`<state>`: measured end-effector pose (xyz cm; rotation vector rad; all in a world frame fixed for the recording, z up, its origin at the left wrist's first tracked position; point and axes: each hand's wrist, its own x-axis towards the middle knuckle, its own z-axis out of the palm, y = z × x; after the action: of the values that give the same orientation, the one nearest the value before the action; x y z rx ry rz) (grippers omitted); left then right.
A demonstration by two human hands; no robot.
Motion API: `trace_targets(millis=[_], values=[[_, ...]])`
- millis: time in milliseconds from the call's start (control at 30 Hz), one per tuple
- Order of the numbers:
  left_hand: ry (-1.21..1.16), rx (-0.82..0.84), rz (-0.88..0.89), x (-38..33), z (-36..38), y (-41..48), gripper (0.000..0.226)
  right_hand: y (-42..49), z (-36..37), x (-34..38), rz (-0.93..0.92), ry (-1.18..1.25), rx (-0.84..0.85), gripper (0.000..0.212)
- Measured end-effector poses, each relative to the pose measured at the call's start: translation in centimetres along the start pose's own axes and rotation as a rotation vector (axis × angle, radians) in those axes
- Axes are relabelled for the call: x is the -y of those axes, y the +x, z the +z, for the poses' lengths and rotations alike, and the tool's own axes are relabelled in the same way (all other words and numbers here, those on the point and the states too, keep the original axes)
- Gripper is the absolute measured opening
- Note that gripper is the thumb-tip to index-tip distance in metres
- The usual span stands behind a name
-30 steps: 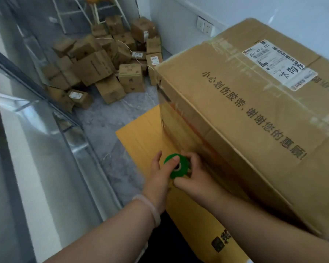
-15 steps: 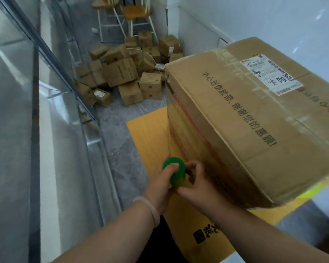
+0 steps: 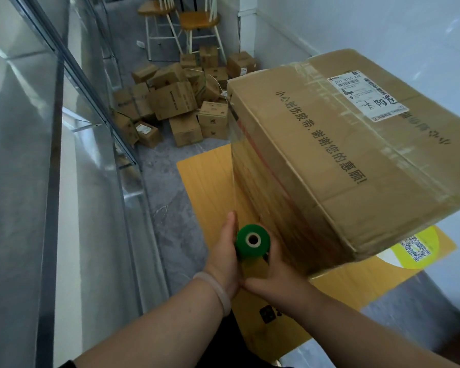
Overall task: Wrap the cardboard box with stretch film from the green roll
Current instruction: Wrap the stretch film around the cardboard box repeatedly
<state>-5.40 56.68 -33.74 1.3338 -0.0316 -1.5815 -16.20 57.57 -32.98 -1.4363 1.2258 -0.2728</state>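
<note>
- The head camera looks forward and down a narrow floor strip, with a glass wall [image 3: 37, 155] on the left and a white wall [image 3: 356, 22] on the right.
- It sits close above the left hand [image 3: 223, 258], right hand [image 3: 274, 274] and green roll [image 3: 252, 241], which are low in the middle.
- The cardboard box [image 3: 343, 168] looms near on the right.
- A pile of small boxes [image 3: 175, 102] and chairs [image 3: 197, 19] lie far off at the top.
- The wide lens bows straight lines near the edges.

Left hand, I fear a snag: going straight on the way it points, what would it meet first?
Likely the stretched film between the green roll and the cardboard box, just beside where the left hand points. Depth is unclear; it may pass alongside, above the yellow board.
</note>
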Motion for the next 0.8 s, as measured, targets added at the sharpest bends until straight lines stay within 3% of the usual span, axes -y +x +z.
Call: trace_targets(millis=[100,167,267,367,500,667,800], values=[[0.013,-0.019,0.024,0.7,0.1,0.1,0.032,-1.1,-0.1,-1.0,0.011,-0.04,0.01,0.109],[0.082,-0.002,0.048,1.2,0.1,0.0,0.049,-1.6,-0.2,-1.7,-0.008,-0.058,-0.031,0.109],[0.246,-0.002,0.154,2.2,0.1,-0.4,0.058,-2.4,-0.4,-2.8,-0.049,-0.074,-0.102,0.098],[0.242,-0.031,0.187,2.9,-0.1,-1.0,0.06,-3.1,-0.2,-3.6,-0.009,0.002,-0.122,0.086],[0.144,-0.071,0.097,3.2,-0.3,-1.4,0.075,-3.6,-0.3,-4.1,0.064,0.055,-0.065,0.078],[0.209,-0.033,-0.03,3.1,-0.5,-0.6,0.066,-3.3,-0.7,-3.8,0.028,-0.023,-0.063,0.081],[0.237,0.022,-0.065,3.5,-0.8,1.0,0.062,-2.6,-1.0,-3.5,-0.074,-0.23,-0.162,0.066]])
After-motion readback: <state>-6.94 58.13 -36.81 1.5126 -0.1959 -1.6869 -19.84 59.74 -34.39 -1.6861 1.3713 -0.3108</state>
